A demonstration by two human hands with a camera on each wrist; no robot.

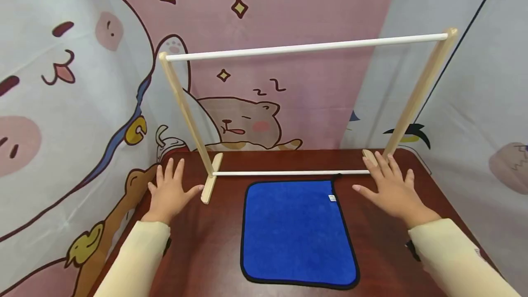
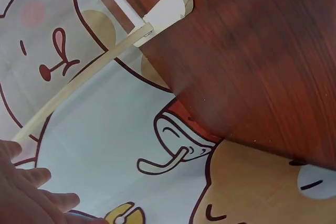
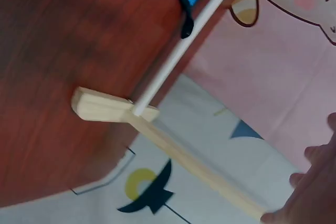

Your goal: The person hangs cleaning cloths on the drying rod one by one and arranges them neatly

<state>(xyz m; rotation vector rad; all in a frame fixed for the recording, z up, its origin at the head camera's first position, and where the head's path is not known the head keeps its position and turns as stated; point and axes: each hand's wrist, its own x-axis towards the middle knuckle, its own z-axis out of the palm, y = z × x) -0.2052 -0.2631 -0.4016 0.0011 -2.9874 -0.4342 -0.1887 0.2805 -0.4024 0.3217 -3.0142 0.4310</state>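
A blue towel with black edging, a small white tag and a black corner loop lies flat on the table. Behind it stands a wooden rack with a white top bar, a white lower bar and two pale wooden posts on flat feet. My left hand is held with spread fingers left of the rack's left foot, touching nothing. Fingers spread too, my right hand hovers by the right post and overlaps the right foot in the head view. The right wrist view shows that foot uncovered.
The dark red wooden table ends at the back against a cartoon-printed cloth. More printed cloth hangs close along the left and right sides.
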